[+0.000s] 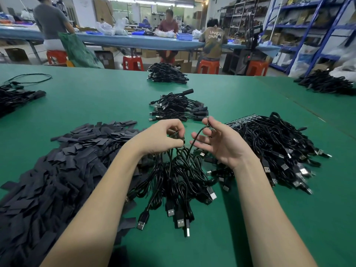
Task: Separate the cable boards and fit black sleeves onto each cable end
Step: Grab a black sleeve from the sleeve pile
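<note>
Black USB cables with small green circuit boards at their ends [179, 170]: bunched on the green felt-like table top [115, 97] between the two forearms, metal USB plugs fanned toward the near edge. Held up above the bunch by both hands. Left hand [161, 135]: fingers curled, thumb and fingertips pinching a short strip of small boards [174, 134], cables hanging down from it. Right hand [217, 139]: thumb and forefinger pinching one small separated board [209, 125] at the end of a single black cable [194, 139]; remaining fingers loosely spread and slightly bent. The two pinched pieces close together but apart, a narrow gap between them. Detail of the boards blurred; possibly a bare connector on each.

Left of the arms: a broad heap of flat black sleeve pieces [63, 160], spilling to the near left edge. Right of the right hand: a larger pile of black cables still joined to a long green board strip [269, 143], strip visible along its far edge. Beyond the hands: a smaller bundle of finished-looking black cables [177, 108], another bundle farther back [165, 74], more cable piles at far left [13, 97] and far right [327, 83]. Background: a long blue workbench [134, 40], seated people, red stools [133, 63], blue shelving [308, 26]
</note>
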Motion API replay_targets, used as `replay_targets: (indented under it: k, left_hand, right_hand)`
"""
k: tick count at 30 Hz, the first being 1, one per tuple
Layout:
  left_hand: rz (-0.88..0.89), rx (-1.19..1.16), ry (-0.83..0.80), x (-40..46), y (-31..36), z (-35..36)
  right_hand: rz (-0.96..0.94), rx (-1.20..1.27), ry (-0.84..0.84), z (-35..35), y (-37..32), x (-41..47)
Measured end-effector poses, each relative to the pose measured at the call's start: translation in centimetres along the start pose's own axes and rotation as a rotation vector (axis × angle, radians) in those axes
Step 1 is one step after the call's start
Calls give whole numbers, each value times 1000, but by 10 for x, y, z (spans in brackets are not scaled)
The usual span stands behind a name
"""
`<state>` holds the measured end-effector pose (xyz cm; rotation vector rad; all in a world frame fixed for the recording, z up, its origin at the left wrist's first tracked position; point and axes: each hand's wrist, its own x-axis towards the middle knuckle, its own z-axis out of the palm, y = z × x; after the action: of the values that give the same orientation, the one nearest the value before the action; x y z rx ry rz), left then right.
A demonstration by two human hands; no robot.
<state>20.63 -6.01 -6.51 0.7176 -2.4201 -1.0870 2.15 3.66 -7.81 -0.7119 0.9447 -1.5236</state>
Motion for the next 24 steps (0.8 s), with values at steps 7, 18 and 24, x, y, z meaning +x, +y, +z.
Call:
replay_targets:
  k: [7, 18, 24]
  left_hand:
    - [16, 52, 7, 0, 1, 6]
    - [-2, 113, -132, 1, -9, 6]
    - [-99, 88, -270, 3, -8, 14]
  right_hand:
    - [183, -345, -293, 7, -3, -5]
    - [-21, 184, -99, 2, -21, -13]
    - [-43, -161, 90, 13, -13, 0]
